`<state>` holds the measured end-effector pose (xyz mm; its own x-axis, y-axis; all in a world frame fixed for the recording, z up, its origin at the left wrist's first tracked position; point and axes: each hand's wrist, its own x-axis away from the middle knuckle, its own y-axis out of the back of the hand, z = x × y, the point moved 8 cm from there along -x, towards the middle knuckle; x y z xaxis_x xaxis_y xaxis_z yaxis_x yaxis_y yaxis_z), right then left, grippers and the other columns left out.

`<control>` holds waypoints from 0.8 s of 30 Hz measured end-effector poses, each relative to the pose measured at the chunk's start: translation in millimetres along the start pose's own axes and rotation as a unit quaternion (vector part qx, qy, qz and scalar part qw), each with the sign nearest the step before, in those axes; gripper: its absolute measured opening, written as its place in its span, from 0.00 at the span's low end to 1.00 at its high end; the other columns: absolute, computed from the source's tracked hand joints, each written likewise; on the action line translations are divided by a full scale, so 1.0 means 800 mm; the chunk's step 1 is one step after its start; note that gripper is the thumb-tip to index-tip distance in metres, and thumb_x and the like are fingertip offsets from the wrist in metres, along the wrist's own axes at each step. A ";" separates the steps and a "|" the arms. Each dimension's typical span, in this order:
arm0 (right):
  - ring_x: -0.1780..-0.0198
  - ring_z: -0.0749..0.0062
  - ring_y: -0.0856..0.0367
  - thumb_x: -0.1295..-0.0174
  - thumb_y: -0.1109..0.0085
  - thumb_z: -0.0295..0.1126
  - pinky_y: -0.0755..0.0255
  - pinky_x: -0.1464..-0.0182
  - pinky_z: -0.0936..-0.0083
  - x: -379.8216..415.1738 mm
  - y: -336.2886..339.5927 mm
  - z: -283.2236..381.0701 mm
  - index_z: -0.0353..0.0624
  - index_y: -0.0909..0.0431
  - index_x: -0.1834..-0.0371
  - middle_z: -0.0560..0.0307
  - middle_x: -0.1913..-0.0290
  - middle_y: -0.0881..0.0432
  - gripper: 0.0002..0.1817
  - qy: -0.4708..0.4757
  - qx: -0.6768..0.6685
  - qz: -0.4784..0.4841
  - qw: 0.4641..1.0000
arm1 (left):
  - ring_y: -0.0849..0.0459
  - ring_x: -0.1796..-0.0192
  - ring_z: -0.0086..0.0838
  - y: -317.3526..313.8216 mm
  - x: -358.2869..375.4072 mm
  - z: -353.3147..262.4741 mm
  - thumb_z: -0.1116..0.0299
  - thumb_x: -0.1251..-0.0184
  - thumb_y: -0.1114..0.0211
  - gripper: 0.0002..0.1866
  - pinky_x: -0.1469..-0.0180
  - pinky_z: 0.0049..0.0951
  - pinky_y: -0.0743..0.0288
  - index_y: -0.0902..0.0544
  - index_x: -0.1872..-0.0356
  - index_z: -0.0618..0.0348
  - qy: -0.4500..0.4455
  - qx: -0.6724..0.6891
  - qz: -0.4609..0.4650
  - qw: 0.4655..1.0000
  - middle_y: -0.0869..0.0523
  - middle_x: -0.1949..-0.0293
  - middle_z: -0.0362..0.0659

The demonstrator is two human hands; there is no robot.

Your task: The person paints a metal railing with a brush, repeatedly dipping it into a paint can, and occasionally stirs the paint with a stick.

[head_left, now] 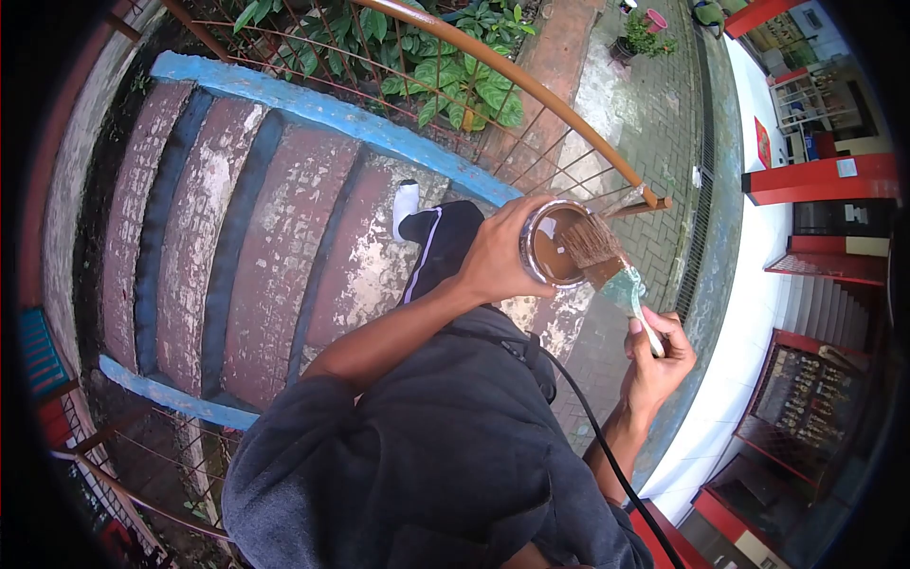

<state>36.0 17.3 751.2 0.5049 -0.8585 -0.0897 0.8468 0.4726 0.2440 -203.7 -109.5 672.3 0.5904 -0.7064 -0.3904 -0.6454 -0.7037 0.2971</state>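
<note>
My left hand (504,251) is wrapped round a can of brown paint (543,242), its round open top facing me. In my right hand (659,356) is a paintbrush (637,302), gripped by its pale handle. The metal band of the brush is smeared green. Brown-coated bristles (590,245) overlap the can's opening, right at its rim on the right. Both hands are in front of my body.
Worn maroon steps (284,209) with chipped paint and a blue edge (332,109) lie to the left. A brown handrail (531,87) curves above my hands, with leafy plants (474,81) behind it. A black cable (592,417) hangs along my body.
</note>
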 end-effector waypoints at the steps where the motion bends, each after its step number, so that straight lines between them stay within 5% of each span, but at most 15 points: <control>1: 0.71 0.79 0.19 0.38 0.25 0.13 0.29 0.69 0.81 0.000 0.004 0.005 0.32 0.08 0.54 0.59 0.66 0.18 0.10 0.015 -0.019 -0.007 1.000 | 0.13 0.33 0.51 0.000 0.001 0.001 0.60 0.72 0.05 0.60 0.27 0.46 0.20 0.23 0.28 0.64 0.004 0.008 0.003 1.000 0.14 0.35 0.56; 7: 0.70 0.80 0.20 0.38 0.26 0.13 0.29 0.67 0.81 -0.006 0.007 0.003 0.33 0.08 0.54 0.60 0.66 0.18 0.11 0.056 0.083 0.029 0.995 | 0.13 0.33 0.52 -0.002 0.000 -0.005 0.61 0.72 0.05 0.60 0.27 0.46 0.20 0.23 0.28 0.63 -0.009 0.012 0.007 1.000 0.13 0.35 0.55; 24: 0.75 0.77 0.25 0.30 0.32 0.15 0.33 0.73 0.79 -0.009 -0.011 -0.065 0.29 0.12 0.52 0.55 0.65 0.15 0.07 -0.111 -0.217 0.016 0.970 | 0.11 0.34 0.51 0.001 -0.004 -0.006 0.59 0.71 0.05 0.60 0.28 0.45 0.19 0.23 0.27 0.65 -0.002 0.031 0.010 0.999 0.13 0.36 0.56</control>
<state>34.0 29.5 699.6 0.5252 -0.8405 0.1333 0.8458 0.4983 -0.1908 -203.8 -108.2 678.4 0.5755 -0.7199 -0.3880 -0.6860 -0.6832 0.2502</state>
